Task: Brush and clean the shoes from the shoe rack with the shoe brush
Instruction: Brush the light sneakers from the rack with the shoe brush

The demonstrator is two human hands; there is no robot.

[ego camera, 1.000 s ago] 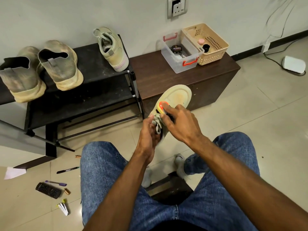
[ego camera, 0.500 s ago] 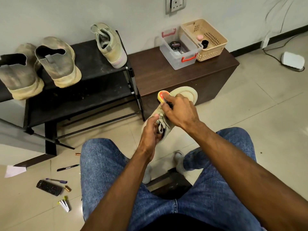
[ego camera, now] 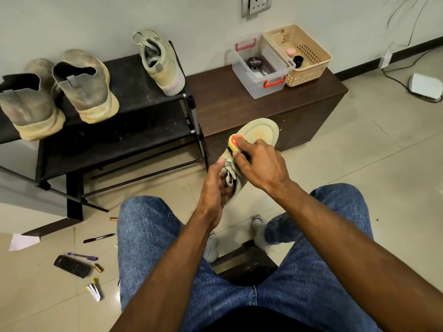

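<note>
1. Beige tile floor (ego camera: 359,164) carries a black shoe rack (ego camera: 134,111) and a dark wooden surface (ego camera: 227,104) against the white wall (ego camera: 96,17).
2. Held above the floor, the pale shoe (ego camera: 261,131) sits in the left hand (ego camera: 215,188), whose grip clasps its laces.
3. Right hand (ego camera: 261,166) clenches the shoe brush (ego camera: 236,141) against it.
4. Three more shoes (ego camera: 88,87) stand on the rack.
</note>
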